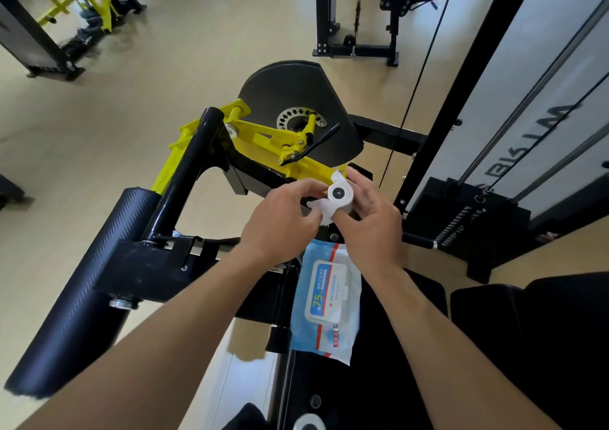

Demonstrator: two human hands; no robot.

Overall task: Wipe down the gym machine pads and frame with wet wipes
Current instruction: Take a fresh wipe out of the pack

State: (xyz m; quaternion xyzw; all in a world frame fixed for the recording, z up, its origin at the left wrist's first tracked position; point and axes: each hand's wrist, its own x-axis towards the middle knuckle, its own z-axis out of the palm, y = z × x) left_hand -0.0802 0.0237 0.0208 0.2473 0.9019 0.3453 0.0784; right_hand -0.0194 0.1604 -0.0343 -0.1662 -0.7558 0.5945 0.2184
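Both hands' grip (pixel 333 212) on wipe (pixel 321 207)

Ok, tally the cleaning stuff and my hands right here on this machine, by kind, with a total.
Blue and white plastic wet-wipe packet, lying on the black seat pad: 1
Crumpled white wet wipe, wrapped around the round silver pivot cap: 1
Bare hands gripping that wipe, left hand and right hand: 2
Total: 4
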